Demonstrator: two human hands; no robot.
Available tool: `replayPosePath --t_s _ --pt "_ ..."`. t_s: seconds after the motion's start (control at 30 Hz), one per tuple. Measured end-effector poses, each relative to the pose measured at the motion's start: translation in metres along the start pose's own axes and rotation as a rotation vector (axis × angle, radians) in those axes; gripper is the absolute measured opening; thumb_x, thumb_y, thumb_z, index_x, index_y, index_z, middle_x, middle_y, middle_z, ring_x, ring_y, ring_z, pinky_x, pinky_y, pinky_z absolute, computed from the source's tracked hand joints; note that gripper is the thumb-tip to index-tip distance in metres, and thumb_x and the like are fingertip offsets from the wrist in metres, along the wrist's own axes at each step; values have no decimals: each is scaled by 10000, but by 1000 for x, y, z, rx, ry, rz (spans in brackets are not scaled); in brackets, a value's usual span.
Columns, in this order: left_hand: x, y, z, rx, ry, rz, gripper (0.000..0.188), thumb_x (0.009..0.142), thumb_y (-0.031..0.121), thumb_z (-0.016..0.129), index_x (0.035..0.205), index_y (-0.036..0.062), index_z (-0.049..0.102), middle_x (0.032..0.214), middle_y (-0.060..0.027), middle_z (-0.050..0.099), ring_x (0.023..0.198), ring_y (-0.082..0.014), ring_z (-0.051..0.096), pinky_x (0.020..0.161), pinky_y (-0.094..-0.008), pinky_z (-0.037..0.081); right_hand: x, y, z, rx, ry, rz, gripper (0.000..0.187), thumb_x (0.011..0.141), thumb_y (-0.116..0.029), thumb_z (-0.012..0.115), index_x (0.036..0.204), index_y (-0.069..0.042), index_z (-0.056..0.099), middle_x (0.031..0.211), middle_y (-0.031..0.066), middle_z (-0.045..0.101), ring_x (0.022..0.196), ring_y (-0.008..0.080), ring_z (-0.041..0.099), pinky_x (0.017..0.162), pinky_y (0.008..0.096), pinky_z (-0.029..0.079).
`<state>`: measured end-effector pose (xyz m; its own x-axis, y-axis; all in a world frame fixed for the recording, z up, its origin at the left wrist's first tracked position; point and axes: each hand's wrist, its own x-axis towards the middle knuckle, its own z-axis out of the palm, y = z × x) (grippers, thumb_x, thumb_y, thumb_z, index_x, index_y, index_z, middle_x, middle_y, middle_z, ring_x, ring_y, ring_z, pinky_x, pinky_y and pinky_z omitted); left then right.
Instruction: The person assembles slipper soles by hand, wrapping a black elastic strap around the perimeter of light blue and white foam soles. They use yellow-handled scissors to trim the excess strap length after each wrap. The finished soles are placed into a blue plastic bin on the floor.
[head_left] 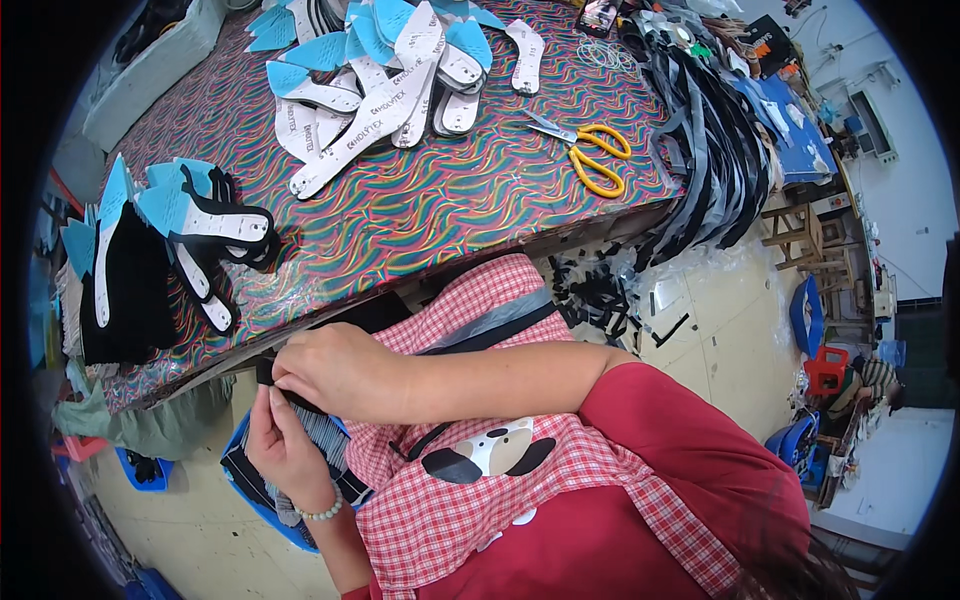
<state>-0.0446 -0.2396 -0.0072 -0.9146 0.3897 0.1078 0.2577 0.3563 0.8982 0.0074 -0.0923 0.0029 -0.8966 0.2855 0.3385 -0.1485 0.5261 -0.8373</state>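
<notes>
Just past the table's near edge, my right hand (335, 368) reaches across my body with its fingers closed on a small piece of black fabric (265, 370). Directly below, my left hand (288, 445), with a beaded bracelet at the wrist, pinches the lower edge of the same piece between thumb and fingers. Most of that black piece is hidden behind the right hand. A black and grey strip (490, 325) lies over the red checked apron (480, 450) on my lap. Under my left hand stands a blue basket (240, 485) with striped and dark fabric in it.
The patterned table (420, 215) bears white sole-shaped pieces (385, 105) with blue ends, yellow-handled scissors (590, 155), and black-edged pieces (220, 225) at left. Black and grey strips (705, 150) hang off its right end. Black scraps (600, 310) litter the floor.
</notes>
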Motion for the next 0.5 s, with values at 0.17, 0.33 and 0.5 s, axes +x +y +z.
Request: replayPosePath --t_s 0.17,0.33,0.5 --pt "1 -1 0 -23 -64 9 302 957 117 528 1151 -110 571 990 -96 657 883 -98 587 774 -217 472 -1 8 -1 13 -23 -43 123 801 -142 608 791 -21 629 763 137 620 743 332 618 644 413 489" --pt "0 -7 2 13 -96 61 291 952 96 531 1162 -102 569 1010 -92 653 887 -98 587 774 -212 470 -1 9 2 51 25 23 111 753 -127 614 764 -23 576 745 127 597 710 330 601 616 415 481" --pt "5 -3 -2 -15 -130 -35 274 946 87 540 1155 -85 583 1019 -81 648 884 -83 576 763 -209 467 -1 11 0 109 10 33 130 741 -122 621 792 -26 548 745 118 574 674 293 596 590 390 475"
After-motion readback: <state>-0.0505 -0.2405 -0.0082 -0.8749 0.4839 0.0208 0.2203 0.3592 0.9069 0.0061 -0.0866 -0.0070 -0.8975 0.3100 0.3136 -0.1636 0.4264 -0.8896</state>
